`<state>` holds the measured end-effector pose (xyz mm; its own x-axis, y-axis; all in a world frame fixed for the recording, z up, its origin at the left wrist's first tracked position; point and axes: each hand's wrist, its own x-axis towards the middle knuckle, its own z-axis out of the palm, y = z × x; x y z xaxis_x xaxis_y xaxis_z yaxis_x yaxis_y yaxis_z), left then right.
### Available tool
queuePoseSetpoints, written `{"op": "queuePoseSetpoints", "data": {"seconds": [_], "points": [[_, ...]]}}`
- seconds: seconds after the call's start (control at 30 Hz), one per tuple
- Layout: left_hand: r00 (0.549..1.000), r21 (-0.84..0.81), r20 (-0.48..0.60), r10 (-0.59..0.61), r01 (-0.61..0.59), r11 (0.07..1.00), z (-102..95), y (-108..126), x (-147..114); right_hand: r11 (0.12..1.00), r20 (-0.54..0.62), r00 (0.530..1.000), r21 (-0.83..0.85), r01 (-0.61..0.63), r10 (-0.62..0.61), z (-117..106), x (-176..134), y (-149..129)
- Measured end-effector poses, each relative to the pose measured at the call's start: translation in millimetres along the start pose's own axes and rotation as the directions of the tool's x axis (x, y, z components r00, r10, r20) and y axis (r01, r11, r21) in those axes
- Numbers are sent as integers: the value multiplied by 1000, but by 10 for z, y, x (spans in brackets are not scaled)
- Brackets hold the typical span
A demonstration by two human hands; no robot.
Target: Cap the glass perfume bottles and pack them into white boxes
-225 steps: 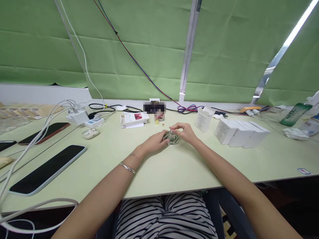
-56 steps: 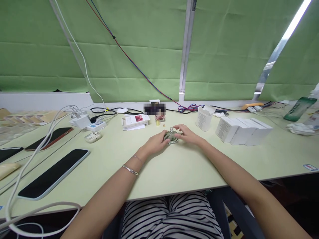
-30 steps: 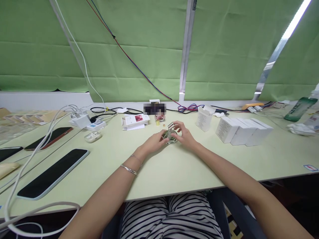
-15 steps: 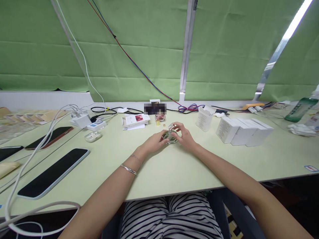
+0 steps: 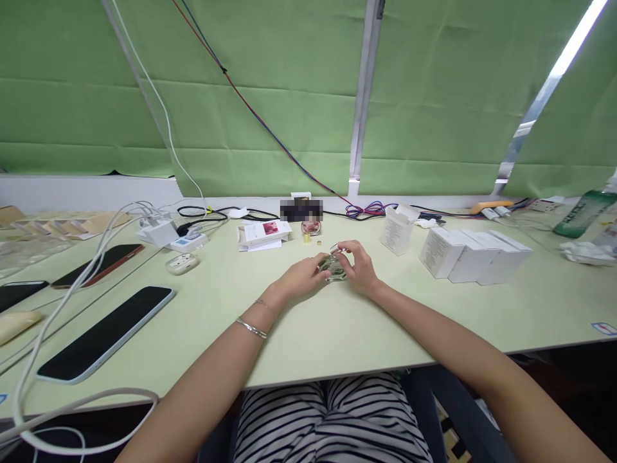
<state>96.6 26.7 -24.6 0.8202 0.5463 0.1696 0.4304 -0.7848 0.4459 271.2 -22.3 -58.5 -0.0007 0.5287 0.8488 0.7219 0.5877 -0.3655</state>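
Observation:
A clear glass perfume bottle (image 5: pixel 334 270) with a greenish look rests on the table in front of me. My left hand (image 5: pixel 304 275) grips it from the left, thumb at its near side and fingers around the far side. At the top of the bottle is a shiny cap (image 5: pixel 334 249), pinched by the fingers of my right hand (image 5: pixel 360 267). Whether the cap is seated on the bottle or apart from it, I cannot tell. Just beyond lie a small gold cylinder (image 5: pixel 306 238) and a tiny gold ring (image 5: pixel 319 243).
Behind stands a round bottle with pink inside (image 5: pixel 311 227); left of it lies an opened white box (image 5: pixel 264 235). An open white carton (image 5: pixel 399 230) and several closed white boxes (image 5: pixel 475 256) stand to the right. Phones (image 5: pixel 108 334) and white cables (image 5: pixel 72 296) crowd the left.
The cap has tilted and come lower toward the bottle with my right fingers. Both hands keep about the same place; the whole view has shifted slightly.

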Motion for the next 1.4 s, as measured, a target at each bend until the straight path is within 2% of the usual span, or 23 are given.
{"op": "queuePoseSetpoints", "data": {"seconds": [0.17, 0.3, 0.43, 0.53, 0.63, 0.7, 0.8, 0.87, 1.4], "points": [[1000, 40, -15, -20, 21, 999, 7, 12, -3, 994, -40, 994, -48, 97, -99, -91, 53, 11], [999, 22, -27, -35, 36, 999, 11, 0, 3, 999, -67, 998, -40, 1, -4, -126, 64, 32], [999, 7, -25, -20, 21, 1000, 15, -17, 6, 999, -26, 999, -2, -34, 34, -94, 52, 43], [1000, 10, -23, -8, 8, 1000, 22, -28, 8, 999, 34, 998, -3, -43, 43, -70, 50, 38], [1000, 18, -27, -7, 7, 1000, 29, -35, 11, 999, 156, 987, 29, -38, 33, -82, 62, 27], [1000, 21, -21, -17, 18, 1000, 31, -36, 12, 996, 271, 962, 76, -42, 20, -113, 74, 22], [1000, 16, -19, -20, 20, 1000, 30, -37, 12, 988, 440, 898, 133, -75, 9, -171, 91, 19], [1000, 13, -23, -10, 11, 1000, 28, -38, 10, 987, 497, 867, 130, -96, 19, -200, 98, 22], [1000, 13, -13, -20, 20, 1000, 15, -15, 9, 973, 509, 858, 152, -174, 75, -204, 104, 23]]}}
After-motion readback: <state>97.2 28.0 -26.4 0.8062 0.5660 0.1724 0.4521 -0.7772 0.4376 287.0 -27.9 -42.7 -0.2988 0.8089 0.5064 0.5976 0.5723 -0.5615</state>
